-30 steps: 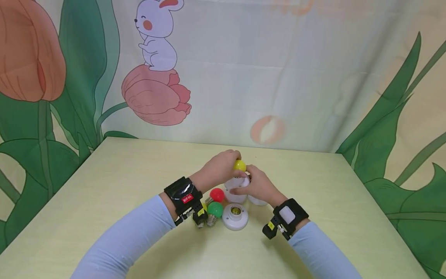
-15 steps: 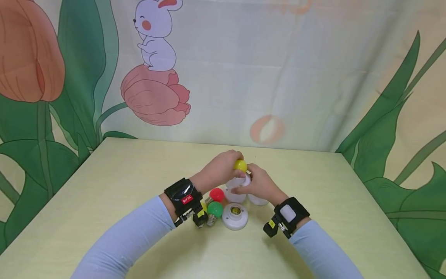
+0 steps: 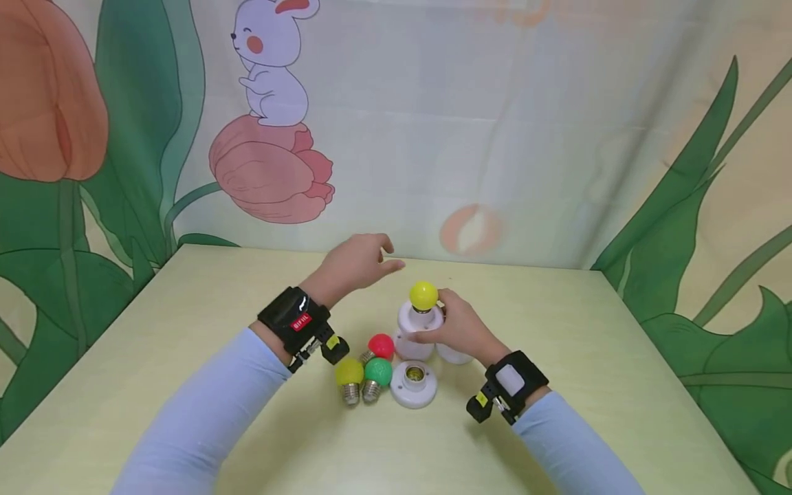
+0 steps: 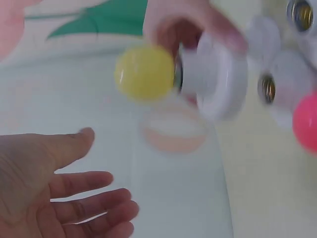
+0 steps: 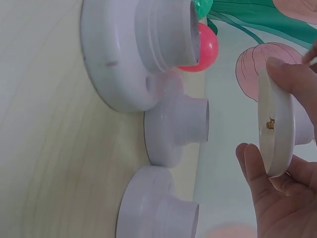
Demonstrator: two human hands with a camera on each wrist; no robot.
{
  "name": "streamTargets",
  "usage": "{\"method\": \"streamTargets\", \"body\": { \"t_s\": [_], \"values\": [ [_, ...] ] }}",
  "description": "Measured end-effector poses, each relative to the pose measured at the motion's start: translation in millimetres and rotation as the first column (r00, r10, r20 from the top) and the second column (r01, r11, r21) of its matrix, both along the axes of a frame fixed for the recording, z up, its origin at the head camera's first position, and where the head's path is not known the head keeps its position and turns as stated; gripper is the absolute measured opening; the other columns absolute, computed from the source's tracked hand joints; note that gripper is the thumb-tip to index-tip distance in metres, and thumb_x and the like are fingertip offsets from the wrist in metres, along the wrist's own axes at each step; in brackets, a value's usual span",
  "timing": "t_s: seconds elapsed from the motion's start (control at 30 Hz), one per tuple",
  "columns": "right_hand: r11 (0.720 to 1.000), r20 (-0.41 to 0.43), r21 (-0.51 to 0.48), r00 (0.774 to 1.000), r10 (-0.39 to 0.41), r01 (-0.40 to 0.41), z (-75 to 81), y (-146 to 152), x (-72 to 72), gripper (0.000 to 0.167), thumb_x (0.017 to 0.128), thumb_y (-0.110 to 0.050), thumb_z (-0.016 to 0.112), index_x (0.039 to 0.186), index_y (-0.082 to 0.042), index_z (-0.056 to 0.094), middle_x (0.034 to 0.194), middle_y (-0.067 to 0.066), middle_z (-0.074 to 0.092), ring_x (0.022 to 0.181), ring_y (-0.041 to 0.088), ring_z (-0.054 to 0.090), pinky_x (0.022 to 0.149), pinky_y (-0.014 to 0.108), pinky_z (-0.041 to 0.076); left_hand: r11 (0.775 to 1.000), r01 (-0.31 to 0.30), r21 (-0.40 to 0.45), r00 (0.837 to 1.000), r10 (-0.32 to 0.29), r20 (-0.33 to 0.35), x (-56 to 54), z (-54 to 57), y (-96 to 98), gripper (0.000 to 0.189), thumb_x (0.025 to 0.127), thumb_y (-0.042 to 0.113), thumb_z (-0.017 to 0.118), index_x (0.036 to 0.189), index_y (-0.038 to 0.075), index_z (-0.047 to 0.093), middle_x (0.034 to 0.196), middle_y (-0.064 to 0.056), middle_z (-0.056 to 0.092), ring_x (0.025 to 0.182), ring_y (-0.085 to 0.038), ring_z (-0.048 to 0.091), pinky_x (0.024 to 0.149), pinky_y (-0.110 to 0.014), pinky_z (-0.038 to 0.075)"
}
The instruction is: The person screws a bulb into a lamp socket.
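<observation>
My right hand [image 3: 465, 326] grips a white lamp holder [image 4: 225, 79] by the rim of its round base, lifted above the table. A yellow bulb [image 3: 423, 295] stands in its socket, with a bit of metal thread showing between them in the left wrist view. In the right wrist view the hollow underside of the held base [image 5: 273, 124] shows a brass part. To the left of the bulb and apart from it, my left hand [image 3: 355, 262] holds nothing, its fingers loosely spread.
Three other lamp holders stand on the table, the nearest holder [image 3: 414, 385] with its socket facing up. Beside it lie a red bulb [image 3: 381, 346], a green bulb [image 3: 378, 372] and another yellow bulb [image 3: 349, 372]. A printed curtain [image 3: 396, 137] hangs behind the table.
My left hand has let go of the yellow bulb and moved away to the left and up. The bulb stays in the lamp holder, which my right hand keeps holding in about the same place.
</observation>
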State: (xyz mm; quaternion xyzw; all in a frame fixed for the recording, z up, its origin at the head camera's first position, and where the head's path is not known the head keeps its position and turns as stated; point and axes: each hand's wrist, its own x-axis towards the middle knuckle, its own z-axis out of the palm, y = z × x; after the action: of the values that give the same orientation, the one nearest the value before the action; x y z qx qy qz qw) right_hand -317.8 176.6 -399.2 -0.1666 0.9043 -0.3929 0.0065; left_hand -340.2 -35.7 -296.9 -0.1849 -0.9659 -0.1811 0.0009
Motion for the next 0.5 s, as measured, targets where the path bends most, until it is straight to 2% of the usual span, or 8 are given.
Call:
{"method": "streamTargets", "body": {
  "t_s": [0.1, 0.23, 0.3, 0.4, 0.47, 0.5],
  "values": [
    [1.0, -0.005, 0.005, 1.0, -0.017, 0.017, -1.0, 1, -0.8, 0.071, 0.069, -0.035, 0.087, 0.125, -0.008, 0.053, 0.117, 0.008, 0.059, 0.103, 0.024, 0.059, 0.092, 0.043, 0.05, 0.995, -0.058, -0.082, 0.998, 0.06, 0.026, -14.7, -3.1, -23.8, 0.044, 0.096, 0.036, 0.057, 0.126, 0.003, 0.059, 0.12, -0.013, 0.066, 0.103, -0.028, 0.063, 0.088, -0.042, 0.053],
    [1.0, -0.002, 0.006, 1.0, -0.027, 0.027, -2.0, 3, -0.5, 0.071, 0.068, -0.037, 0.087, 0.123, -0.009, 0.053, 0.116, 0.008, 0.06, 0.103, 0.024, 0.059, 0.092, 0.043, 0.05, 0.975, -0.111, -0.19, 0.98, 0.139, 0.14, -29.6, -21.4, -51.0, 0.041, 0.096, 0.033, 0.058, 0.12, 0.0, 0.061, 0.117, -0.015, 0.065, 0.102, -0.03, 0.061, 0.088, -0.046, 0.052],
    [1.0, -0.001, 0.008, 1.0, -0.03, 0.03, -2.4, 3, -0.6, 0.071, 0.068, -0.037, 0.088, 0.123, -0.009, 0.053, 0.116, 0.007, 0.06, 0.102, 0.024, 0.059, 0.092, 0.043, 0.05, 0.963, -0.118, -0.243, 0.961, 0.173, 0.217, -35.0, -33.2, -60.2, 0.041, 0.095, 0.035, 0.059, 0.117, 0.0, 0.064, 0.111, -0.015, 0.066, 0.096, -0.029, 0.061, 0.085, -0.044, 0.052],
    [1.0, -0.002, 0.016, 1.0, -0.027, 0.027, -3.0, 4, -1.1, 0.072, 0.068, -0.038, 0.087, 0.124, -0.009, 0.053, 0.117, 0.007, 0.06, 0.102, 0.023, 0.059, 0.091, 0.042, 0.05, 0.946, -0.104, -0.307, 0.919, 0.209, 0.333, -40.3, -48.0, -70.3, 0.044, 0.094, 0.039, 0.06, 0.114, 0.0, 0.065, 0.106, -0.015, 0.067, 0.091, -0.028, 0.062, 0.079, -0.039, 0.052],
    [0.999, 0.001, 0.025, 1.0, -0.021, 0.021, -2.1, 5, -1.5, 0.072, 0.068, -0.039, 0.087, 0.124, -0.009, 0.053, 0.117, 0.007, 0.059, 0.102, 0.023, 0.059, 0.092, 0.042, 0.05, 0.938, -0.086, -0.335, 0.896, 0.22, 0.386, -42.4, -54.9, -74.2, 0.045, 0.094, 0.041, 0.061, 0.113, 0.0, 0.064, 0.105, -0.016, 0.066, 0.089, -0.029, 0.064, 0.077, -0.036, 0.052],
    [0.999, 0.004, 0.028, 1.0, -0.018, 0.018, -1.7, 6, -2.6, 0.073, 0.068, -0.039, 0.087, 0.125, -0.009, 0.052, 0.118, 0.007, 0.059, 0.103, 0.024, 0.059, 0.092, 0.042, 0.05, 0.937, -0.082, -0.339, 0.889, 0.222, 0.4, -42.9, -57.2, -75.3, 0.047, 0.093, 0.042, 0.061, 0.113, 0.0, 0.064, 0.106, -0.016, 0.066, 0.089, -0.029, 0.064, 0.077, -0.036, 0.052]
  ]
}}
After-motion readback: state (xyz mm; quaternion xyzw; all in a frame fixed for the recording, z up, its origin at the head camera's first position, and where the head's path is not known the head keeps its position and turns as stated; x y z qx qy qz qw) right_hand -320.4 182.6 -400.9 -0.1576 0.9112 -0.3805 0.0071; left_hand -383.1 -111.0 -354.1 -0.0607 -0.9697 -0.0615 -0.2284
